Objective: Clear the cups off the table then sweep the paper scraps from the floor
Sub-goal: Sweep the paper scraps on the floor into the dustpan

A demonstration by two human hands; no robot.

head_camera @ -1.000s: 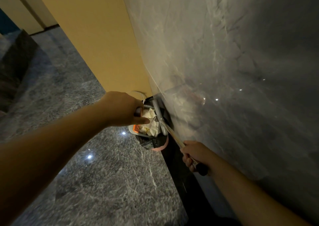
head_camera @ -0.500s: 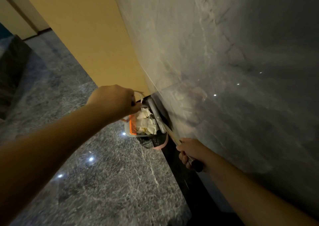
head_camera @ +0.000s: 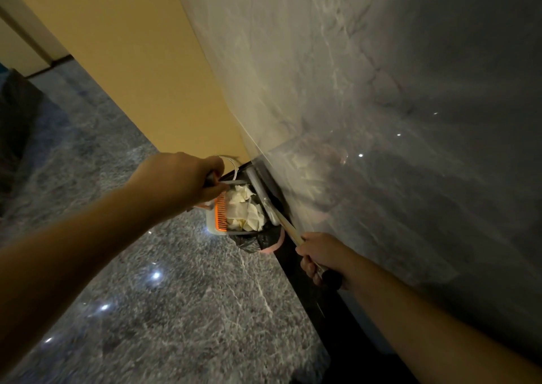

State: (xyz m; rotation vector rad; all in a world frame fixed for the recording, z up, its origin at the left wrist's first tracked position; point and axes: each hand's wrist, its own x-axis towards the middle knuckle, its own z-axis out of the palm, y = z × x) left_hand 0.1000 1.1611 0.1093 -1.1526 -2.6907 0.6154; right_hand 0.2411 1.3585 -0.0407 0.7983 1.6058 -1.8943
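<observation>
Our left hand (head_camera: pixel 179 178) grips the dustpan (head_camera: pixel 215 225) handle | our right hand (head_camera: pixel 321 254) grips the broom handle (head_camera: pixel 289 230) at 4 o'clock | paper scraps (head_camera: pixel 245 212) lie in the dustpan above the black-bagged bin (head_camera: pixel 253 241) by the marble wall (head_camera: pixel 381 119)

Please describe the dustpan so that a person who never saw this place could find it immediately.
Look where the yellow wall meets the grey marble wall, down at the floor. There the left hand holds the dustpan over a bin lined with a black bag. It is the pale tray with an orange comb edge, full of white paper scraps.
</observation>
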